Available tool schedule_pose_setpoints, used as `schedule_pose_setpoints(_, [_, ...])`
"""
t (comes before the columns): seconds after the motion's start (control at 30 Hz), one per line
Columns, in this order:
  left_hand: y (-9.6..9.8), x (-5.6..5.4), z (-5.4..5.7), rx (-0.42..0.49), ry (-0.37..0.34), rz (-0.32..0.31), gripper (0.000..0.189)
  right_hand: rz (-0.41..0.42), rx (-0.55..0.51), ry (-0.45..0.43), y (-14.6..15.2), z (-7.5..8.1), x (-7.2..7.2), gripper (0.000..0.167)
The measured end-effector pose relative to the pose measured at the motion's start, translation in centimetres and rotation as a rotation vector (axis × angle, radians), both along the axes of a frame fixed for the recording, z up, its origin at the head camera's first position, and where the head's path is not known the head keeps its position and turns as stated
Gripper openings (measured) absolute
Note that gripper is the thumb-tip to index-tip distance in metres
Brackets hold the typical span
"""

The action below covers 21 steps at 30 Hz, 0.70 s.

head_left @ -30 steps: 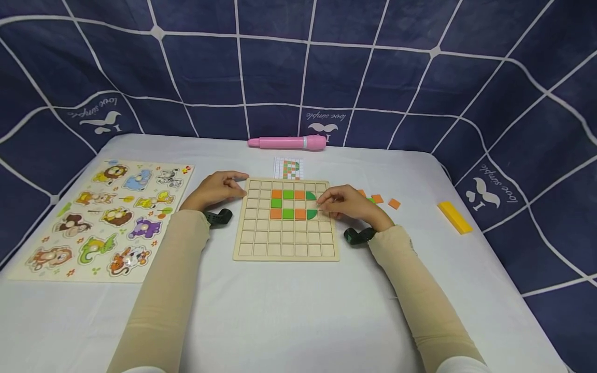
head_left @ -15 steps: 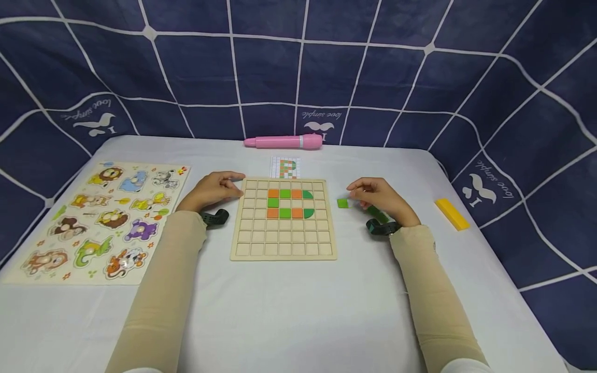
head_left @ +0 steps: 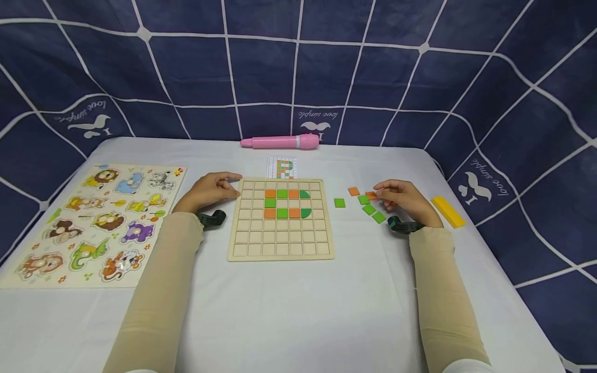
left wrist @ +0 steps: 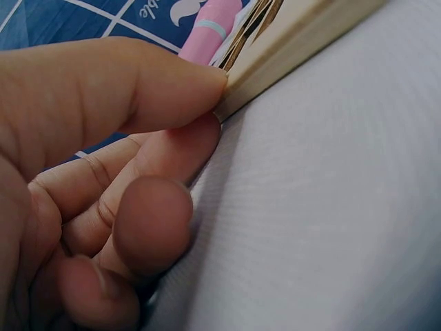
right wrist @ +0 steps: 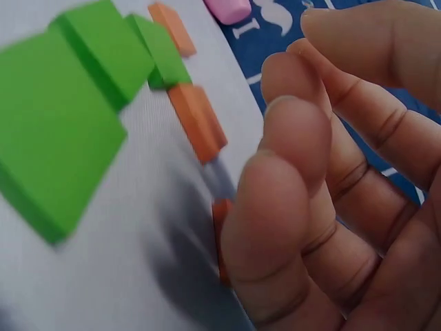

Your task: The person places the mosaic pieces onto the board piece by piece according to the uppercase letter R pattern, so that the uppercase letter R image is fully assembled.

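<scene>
The square wooden grid board [head_left: 281,238] lies mid-table, with orange and green square tiles and two dark green rounded pieces [head_left: 305,213] set in its cells. At its upper left, my left hand [head_left: 207,191] touches the edge; in the left wrist view the thumb tip [left wrist: 207,86] rests against the board's side. My right hand [head_left: 403,198] hovers over loose tiles right of the board, its fingers slightly bent and holding nothing. One orange tile [head_left: 370,195] is partly behind its fingertips, and several green tiles [head_left: 369,209] lie beside it. Another orange tile [right wrist: 219,238] is mostly hidden behind a finger.
A small printed pattern card [head_left: 282,167] lies behind the board, with a pink microphone-shaped pen [head_left: 280,142] beyond. An animal puzzle board [head_left: 93,223] covers the table's left side. A yellow bar [head_left: 448,211] lies at right. Blue grid-patterned cloth [head_left: 261,67] hangs behind.
My right hand has moved right, from the board's right edge to the loose tiles, uncovering several green ones. My left hand stays at the board's edge. The view has shifted slightly.
</scene>
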State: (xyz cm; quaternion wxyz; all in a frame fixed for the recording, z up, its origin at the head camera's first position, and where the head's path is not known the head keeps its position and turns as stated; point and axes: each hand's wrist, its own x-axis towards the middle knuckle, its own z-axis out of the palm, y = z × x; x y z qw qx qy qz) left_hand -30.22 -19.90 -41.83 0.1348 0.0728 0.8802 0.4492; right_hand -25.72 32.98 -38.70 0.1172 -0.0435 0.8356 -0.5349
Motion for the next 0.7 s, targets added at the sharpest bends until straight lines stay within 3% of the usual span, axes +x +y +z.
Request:
schedule_pose_setpoints(0.23, [-0.1, -0.1, -0.1, 0.008, 0.006, -0.003, 0.063, -0.01, -0.006, -0.014, 0.0, -0.1, 0.0, 0.042])
schedule_pose_setpoints(0.7, [0.1, 0.0, 0.1, 0.005, -0.004, 0.003, 0.063, 0.078, 0.02, 0.022, -3.2, -0.3, -0.8, 0.036])
